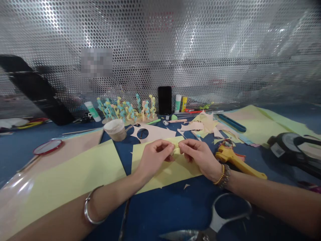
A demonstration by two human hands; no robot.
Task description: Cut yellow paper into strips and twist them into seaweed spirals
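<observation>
Both of my hands meet just above a yellow sheet of paper (155,174) in the middle of the table. My left hand (157,154) pinches a small yellow paper piece (176,147) between thumb and fingertips. From the other side, my right hand (195,152) pinches the same piece, its fingers curled. Most of the piece is hidden by the fingertips, so its exact shape cannot be made out. Behind the hands lies a pale pink sheet (155,133) with round holes cut in it.
Scissors (220,221) lie in front and a yellow-handled tool (240,162) at right. Paper scraps (203,124), a paper cup (115,130), curled paper strips on sticks (125,108), a phone (165,100) and a glue stick (178,103) stand behind. A black device (288,150) sits far right.
</observation>
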